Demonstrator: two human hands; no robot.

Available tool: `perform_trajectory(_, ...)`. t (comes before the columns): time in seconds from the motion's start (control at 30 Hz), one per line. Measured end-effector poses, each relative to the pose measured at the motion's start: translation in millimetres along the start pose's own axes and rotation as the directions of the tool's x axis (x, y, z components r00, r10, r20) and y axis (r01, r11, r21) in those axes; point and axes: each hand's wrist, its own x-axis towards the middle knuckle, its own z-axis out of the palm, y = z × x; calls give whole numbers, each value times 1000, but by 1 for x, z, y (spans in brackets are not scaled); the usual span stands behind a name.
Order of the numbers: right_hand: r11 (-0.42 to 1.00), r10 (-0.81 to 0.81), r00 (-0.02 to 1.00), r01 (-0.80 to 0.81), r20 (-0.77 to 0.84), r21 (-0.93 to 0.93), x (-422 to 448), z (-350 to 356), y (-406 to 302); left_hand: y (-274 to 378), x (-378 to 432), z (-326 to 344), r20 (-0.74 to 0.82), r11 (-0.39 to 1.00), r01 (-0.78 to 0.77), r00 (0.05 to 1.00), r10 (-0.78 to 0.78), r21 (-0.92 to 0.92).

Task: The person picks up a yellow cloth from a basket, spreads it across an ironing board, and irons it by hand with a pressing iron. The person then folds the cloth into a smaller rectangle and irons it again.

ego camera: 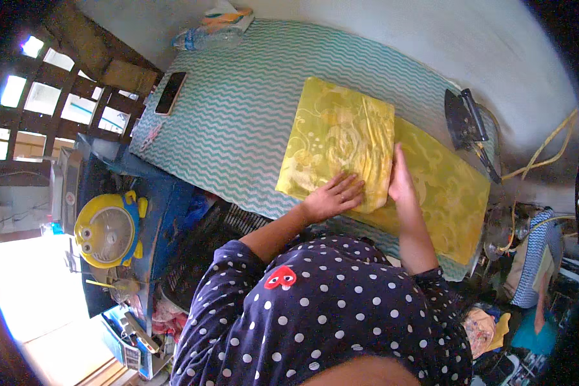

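Note:
A yellow-green patterned cloth, folded into a thick rectangle with creases along its right side, lies on a table covered in zigzag-patterned cloth. My left hand rests flat on its lower part, fingers slightly spread. At its right edge, my right hand stands on its side with the palm against the fold; part of its fingers is hidden. Under and to the right of the folded piece lies more cloth of the same pattern.
A clothes iron rests at the table's right back, its cable running right. A smartphone lies at the left edge, a plastic bottle at the back left. Below the left edge are a yellow fan and a black plastic basket.

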Motion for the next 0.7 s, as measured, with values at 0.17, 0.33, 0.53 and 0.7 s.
perform_trajectory(0.17,950,-162,981,127,-104,-286,0,30,-3,3,-3,-7,11,989,82,996,-84,121)
perform_trajectory(0.33,828,-491,858,407,-148,-386,-27,56,0,1,-42,-11,-91,894,366,931,-354,259)
perform_trajectory(0.53,948,-253,933,186,-255,-258,-31,-12,22,0,-82,4,-321,534,771,438,-840,-346)
perform_trajectory(0.7,836,-485,816,326,-315,-441,-27,14,27,-8,-83,10,-276,257,619,67,-959,-742)
